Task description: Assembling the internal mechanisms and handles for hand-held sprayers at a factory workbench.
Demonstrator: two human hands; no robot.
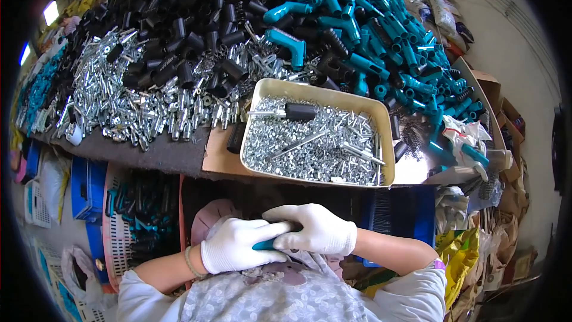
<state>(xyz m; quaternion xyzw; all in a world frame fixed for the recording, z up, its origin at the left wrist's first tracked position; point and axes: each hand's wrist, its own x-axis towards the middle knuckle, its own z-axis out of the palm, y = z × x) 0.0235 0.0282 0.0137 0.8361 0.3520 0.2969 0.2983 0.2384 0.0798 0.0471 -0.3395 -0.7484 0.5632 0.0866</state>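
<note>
Close to my body, in front of the apron, both white-gloved hands meet around a teal plastic piece (264, 244) with a dark portion between the fingers; most of it is hidden. My left hand (239, 243) is closed on it from the left. My right hand (314, 229) grips it from the right, its fingers overlapping those of the left. Just beyond the hands, at the table's near edge, sits a cream tray (388, 143) of small metal parts. A driver-like tool with a black handle (301, 111) and a metal shaft lies across its far left side.
Heaps of shiny metal parts (98, 77), black plastic tubes (167, 18) and teal pistol-shaped housings (381, 30) cover the table. Below left stands a pink basket (119, 226) of teal and black pieces. A blue crate (420, 220) is under the table at right, beside yellow sacks (462, 262).
</note>
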